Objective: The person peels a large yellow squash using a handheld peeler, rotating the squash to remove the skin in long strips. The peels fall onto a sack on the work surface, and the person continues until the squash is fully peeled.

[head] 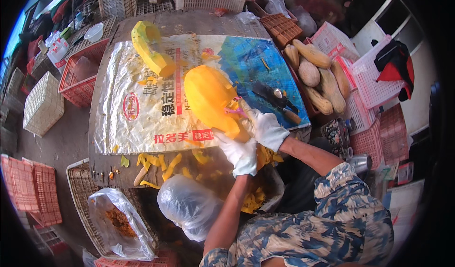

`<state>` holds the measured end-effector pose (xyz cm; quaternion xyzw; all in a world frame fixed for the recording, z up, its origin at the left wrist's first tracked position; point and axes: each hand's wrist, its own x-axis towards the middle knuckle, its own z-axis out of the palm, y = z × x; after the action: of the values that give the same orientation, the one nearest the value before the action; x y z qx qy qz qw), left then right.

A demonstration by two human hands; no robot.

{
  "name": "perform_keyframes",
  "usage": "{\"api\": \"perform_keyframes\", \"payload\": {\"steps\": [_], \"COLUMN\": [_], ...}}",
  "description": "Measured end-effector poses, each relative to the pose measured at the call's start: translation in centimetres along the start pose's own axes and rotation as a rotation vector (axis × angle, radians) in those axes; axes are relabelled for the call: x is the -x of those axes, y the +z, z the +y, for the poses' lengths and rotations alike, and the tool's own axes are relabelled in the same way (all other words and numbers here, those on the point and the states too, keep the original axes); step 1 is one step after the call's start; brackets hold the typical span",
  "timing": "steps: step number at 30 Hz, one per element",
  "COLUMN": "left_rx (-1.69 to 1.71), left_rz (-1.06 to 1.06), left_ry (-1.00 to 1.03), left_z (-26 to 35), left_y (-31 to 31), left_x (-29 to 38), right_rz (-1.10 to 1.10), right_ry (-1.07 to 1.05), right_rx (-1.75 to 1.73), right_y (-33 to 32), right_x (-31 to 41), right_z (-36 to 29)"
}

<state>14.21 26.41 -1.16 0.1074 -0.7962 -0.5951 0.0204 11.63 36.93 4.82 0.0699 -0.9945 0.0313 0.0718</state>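
A large peeled orange squash (208, 96) lies before me on a flattened printed plastic sack. My left hand (237, 152), in a white glove, holds its near end. My right hand (265, 124), gloved too, is shut on a pink-handled peeler (236, 111) against the squash's right side; the blade is hard to make out. A second peeled squash (153, 50), curved and yellower, rests at the upper left of the sack. To the right, on the blue part, lie a dark-bladed knife (268, 94) and its wooden handle. Peel strips (172, 165) are strewn along the table's near edge.
Unpeeled squashes (320, 76) fill a crate at the right. A tub of peelings (254, 199) stands below the table edge, beside a filled clear plastic bag (190, 204). A bag-lined basket (121, 224) holds orange-brown scraps. Red crates (80, 85) stand left of the table.
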Motion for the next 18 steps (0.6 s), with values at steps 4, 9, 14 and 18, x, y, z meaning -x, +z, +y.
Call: {"api": "perform_keyframes", "payload": {"steps": [4,9,14,18], "left_rx": [0.024,0.017,0.033,0.218], "left_rz": [-0.025,-0.086,-0.064,-0.114], "left_ry": [-0.013,-0.152,-0.034,-0.102], "left_z": [-0.5,-0.4,1.3,2.4], "left_y": [0.2,-0.3,-1.2,-2.0], "left_x": [-0.3,-0.3,-0.1,-0.1], "right_rz": [0.065,-0.051,-0.238,-0.273], "right_ry": [-0.053,0.053,0.142,0.032], "right_rx": [-0.099,-0.098,-0.198,-0.119], "right_y": [-1.0,-1.2,-2.7,-2.8], "right_x": [-0.4,-7.9,-19.0,-19.5], "right_z": [0.2,0.0,0.3,0.2]}}
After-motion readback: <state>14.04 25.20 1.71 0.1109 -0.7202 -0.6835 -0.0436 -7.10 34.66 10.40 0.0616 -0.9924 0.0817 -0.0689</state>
